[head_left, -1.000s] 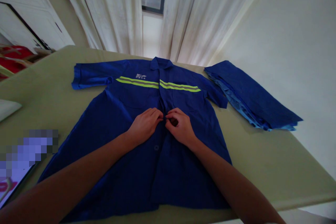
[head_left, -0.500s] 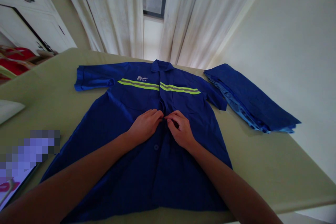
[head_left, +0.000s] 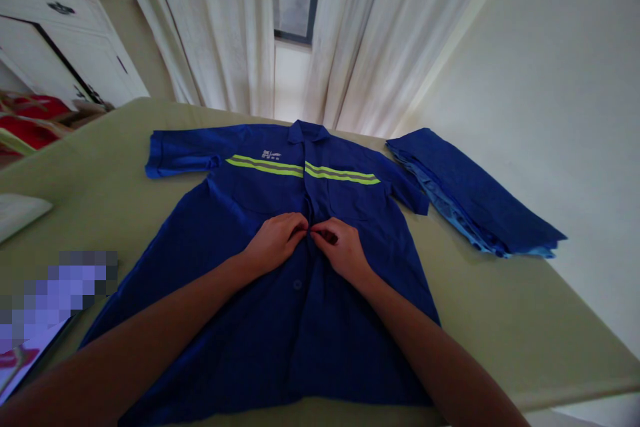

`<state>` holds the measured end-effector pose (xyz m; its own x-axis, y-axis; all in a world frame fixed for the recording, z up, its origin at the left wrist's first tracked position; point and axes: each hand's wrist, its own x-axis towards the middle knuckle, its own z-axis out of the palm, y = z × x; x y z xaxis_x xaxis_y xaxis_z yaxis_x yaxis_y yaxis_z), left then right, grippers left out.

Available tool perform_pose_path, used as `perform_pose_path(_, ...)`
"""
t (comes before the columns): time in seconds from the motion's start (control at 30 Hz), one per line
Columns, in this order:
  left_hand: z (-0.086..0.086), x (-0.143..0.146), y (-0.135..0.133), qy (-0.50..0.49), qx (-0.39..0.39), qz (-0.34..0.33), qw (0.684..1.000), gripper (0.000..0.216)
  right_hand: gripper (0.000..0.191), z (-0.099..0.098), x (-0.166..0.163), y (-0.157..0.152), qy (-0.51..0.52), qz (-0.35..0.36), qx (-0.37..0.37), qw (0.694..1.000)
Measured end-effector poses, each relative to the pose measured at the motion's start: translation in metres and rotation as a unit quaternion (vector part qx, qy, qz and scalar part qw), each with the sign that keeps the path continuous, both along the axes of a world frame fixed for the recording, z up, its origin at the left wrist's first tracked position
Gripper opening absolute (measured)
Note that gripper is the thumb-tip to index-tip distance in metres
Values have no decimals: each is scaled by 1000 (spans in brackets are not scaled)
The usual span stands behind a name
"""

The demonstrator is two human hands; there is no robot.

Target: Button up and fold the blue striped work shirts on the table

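Note:
A blue short-sleeved work shirt (head_left: pixel 240 260) with two yellow-green reflective stripes across the chest lies face up on the olive-green table (head_left: pixel 505 320), collar at the far side. My left hand (head_left: pixel 277 238) and my right hand (head_left: pixel 339 248) meet at the middle of the shirt's front placket, just below the chest pockets. Both hands are closed, fingertips pinching the placket edges where they overlap. Just below the hands a dark button shows on the placket (head_left: pixel 298 285).
A stack of folded blue garments (head_left: pixel 470 193) lies at the table's far right. A flat white object (head_left: pixel 20 210) and a pixelated screen (head_left: pixel 45 293) sit at the left edge. White curtains (head_left: pixel 225 27), a white cabinet (head_left: pixel 55 40) and red cloth (head_left: pixel 30 123) stand beyond the table.
Both hands stay pinched at the same spot on the placket, fingers shifting slightly. The view has tilted a little, so everything sits lower in the frame.

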<state>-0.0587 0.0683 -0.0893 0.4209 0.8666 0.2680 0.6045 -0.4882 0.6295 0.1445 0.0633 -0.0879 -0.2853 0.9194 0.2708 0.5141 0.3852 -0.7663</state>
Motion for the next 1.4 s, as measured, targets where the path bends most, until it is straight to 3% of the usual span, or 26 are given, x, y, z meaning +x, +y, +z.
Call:
perform_pose_path(0.23, 13, -3, 6, -56, -109, -4, 992, 9, 9, 0, -3, -2, -40, -10, 20, 999)
perform_pose_path(0.37, 20, 0, 3, -59, -135, -3, 989, 11, 8, 1, -3, -2, -44, -8, 23, 999)
perform_pose_path(0.57, 25, 6, -4, -15, -82, 5, 997, 17, 8, 1, -2, 0, -45, 1, 28, 999)
perform_pose_path(0.83, 21, 3, 1, 39, -55, 17, 998, 10, 7, 1, 0, 3, 9, -7, -42, 999)
perform_pose_path(1.13, 18, 3, 1, 143, 17, -24, 989, 20, 11, 0, 0, 5, 40, -8, -69, 997)
perform_pose_path(1.3, 14, 2, -2, 212, 100, -41, 971, 17, 10, 1, 3, 7, 37, -2, -90, 995)
perform_pose_path(1.4, 16, 4, -4, 202, 91, -40, 974, 18, 10, 0, 4, 8, 42, 6, -92, 995)
